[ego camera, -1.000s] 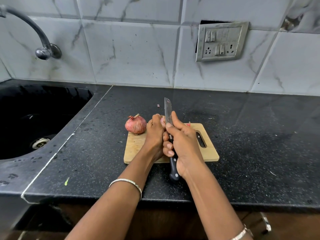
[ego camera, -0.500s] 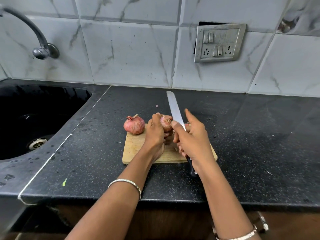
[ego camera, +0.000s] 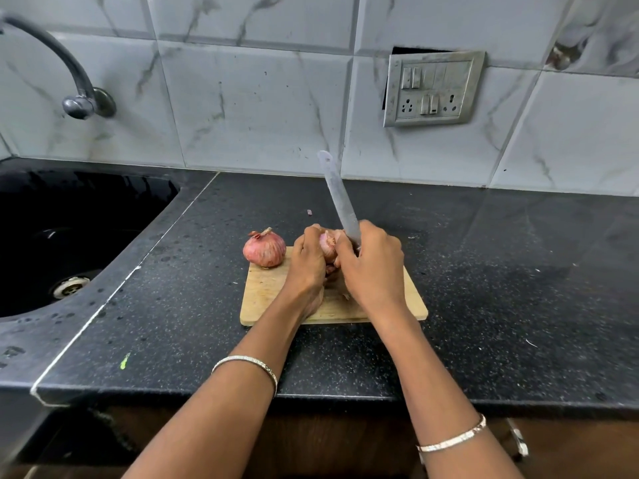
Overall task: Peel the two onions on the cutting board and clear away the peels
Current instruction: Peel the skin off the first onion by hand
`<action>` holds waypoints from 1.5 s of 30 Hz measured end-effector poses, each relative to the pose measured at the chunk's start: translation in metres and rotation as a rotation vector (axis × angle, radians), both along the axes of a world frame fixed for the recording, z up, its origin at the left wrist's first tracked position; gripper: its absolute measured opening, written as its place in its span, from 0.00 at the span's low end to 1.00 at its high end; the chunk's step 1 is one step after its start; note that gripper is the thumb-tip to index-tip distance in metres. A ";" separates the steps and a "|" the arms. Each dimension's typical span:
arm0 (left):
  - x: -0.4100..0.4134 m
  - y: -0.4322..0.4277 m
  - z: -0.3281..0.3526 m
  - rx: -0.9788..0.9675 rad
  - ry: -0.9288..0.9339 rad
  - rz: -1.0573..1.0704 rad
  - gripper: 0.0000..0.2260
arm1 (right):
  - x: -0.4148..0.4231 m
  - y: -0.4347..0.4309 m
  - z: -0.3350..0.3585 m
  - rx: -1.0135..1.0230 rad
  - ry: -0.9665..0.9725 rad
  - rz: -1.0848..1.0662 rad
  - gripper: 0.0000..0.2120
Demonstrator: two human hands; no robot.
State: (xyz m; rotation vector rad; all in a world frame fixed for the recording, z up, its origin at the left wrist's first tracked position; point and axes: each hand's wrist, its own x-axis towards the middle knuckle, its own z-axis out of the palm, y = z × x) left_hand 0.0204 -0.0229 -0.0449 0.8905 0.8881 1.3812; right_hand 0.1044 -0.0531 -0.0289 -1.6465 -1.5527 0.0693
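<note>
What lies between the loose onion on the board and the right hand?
In the head view, the left hand, gripping the second onion, lies between them.

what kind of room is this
Most likely a home kitchen: a black sink with a wall tap beside a dark stone counter, and an onion on a wooden cutting board.

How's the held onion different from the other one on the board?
The held onion is gripped by the left hand, the right hand holding the knife beside it; the loose onion sits untouched on the cutting board. The held onion is mostly hidden; the loose onion shows fully. Both look reddish.
</note>
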 end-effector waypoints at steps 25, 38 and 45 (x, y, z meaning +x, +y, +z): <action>-0.001 0.001 -0.004 0.093 0.069 -0.112 0.23 | 0.014 0.000 0.001 -0.173 1.062 0.241 0.10; 0.000 0.003 -0.007 0.158 0.100 -0.115 0.28 | 0.037 -0.009 0.001 -0.098 0.794 0.363 0.06; 0.001 0.002 -0.006 0.137 0.130 -0.109 0.28 | 0.023 0.009 -0.006 -0.011 0.457 0.161 0.05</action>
